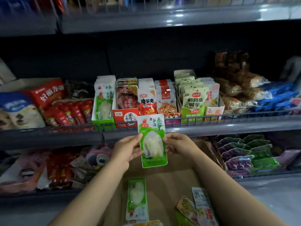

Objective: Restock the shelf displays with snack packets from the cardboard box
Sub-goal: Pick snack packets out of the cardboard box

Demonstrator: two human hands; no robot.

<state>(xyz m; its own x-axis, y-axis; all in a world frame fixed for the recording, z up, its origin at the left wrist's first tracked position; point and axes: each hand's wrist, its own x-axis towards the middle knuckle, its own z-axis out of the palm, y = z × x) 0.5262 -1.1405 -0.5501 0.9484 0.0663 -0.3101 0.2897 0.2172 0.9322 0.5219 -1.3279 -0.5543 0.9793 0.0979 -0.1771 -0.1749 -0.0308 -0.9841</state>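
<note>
Shelf (211, 126) behind; both hands pinch green pkt (152, 141) upright.

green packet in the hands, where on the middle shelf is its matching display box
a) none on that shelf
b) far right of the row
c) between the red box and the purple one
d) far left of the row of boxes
d: the green packet, held by the left hand and right hand, matches the packets in the green box at the left end of the row, beside the red box.
</note>
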